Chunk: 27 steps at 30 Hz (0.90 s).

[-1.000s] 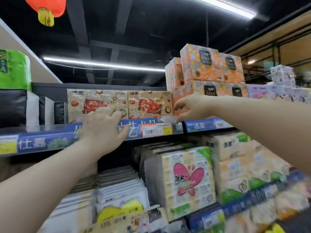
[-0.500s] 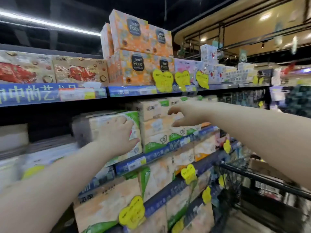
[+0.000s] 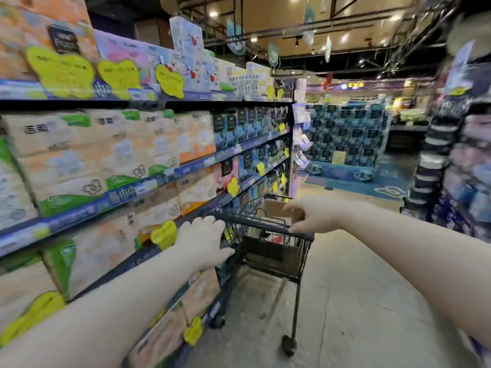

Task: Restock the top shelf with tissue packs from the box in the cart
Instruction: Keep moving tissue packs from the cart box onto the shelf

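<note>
Progress: the top shelf (image 3: 202,96) carries tissue packs (image 3: 191,67) along its front edge, so part of the restocking looks done (how much remains cannot be judged from here). Neither hand holds a pack, so the step in hand is probably fetching another from the cart.
Cart: the dark wire shopping cart (image 3: 276,264) stands on the floor (image 3: 358,301) just beside the front edge of the lower shelves, with its handle bar toward the person.
Box: a brown cardboard box (image 3: 273,209) sits in the cart's basket with its flaps up. Its contents are hidden by the handle bar and by blur. A red patch shows lower in the basket, but what it is cannot be told.
Left hand: the left hand (image 3: 203,241) is at the near left corner of the cart, fingers relaxed and close together, holding nothing. Whether it touches the rim is unclear.
Right hand: the right hand (image 3: 312,216) hangs over the handle bar by the box's near flap, thumb apart from loosely bent fingers, gripping nothing visible.
Remaining: lift packs from the box and place them on the top shelf.
</note>
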### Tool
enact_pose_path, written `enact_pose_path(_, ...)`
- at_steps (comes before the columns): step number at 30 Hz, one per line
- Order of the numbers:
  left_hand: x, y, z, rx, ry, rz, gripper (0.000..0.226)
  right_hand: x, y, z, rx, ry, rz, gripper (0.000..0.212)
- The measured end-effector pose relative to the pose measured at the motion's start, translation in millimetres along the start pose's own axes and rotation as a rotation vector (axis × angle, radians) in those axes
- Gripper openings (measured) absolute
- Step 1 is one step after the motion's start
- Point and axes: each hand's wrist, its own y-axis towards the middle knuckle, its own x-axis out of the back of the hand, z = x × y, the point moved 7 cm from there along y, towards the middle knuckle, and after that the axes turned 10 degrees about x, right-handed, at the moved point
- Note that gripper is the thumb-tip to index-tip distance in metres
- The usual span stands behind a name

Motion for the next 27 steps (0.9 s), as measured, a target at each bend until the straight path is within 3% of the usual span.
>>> enact_pose_path(11,-59.0,78.0,-178.4,-0.255,-0.127,0.107,0.057,-93.1,-53.4,-155.4,-0.323,0.107,0.094,0.056)
enact_pose_path(17,-90.8,162.2,-243.4,-0.344,-0.202,0.145,0.054,-115.3,-16.5,-236.2,-0.435,0.06,0.067,0.052)
enact_pose_path(27,-131.9,311.2,-305.3,-0.356,-0.315,0.222,0.046,-164.5,55.4,-357.1,-0.605,0.207,0.066,0.051)
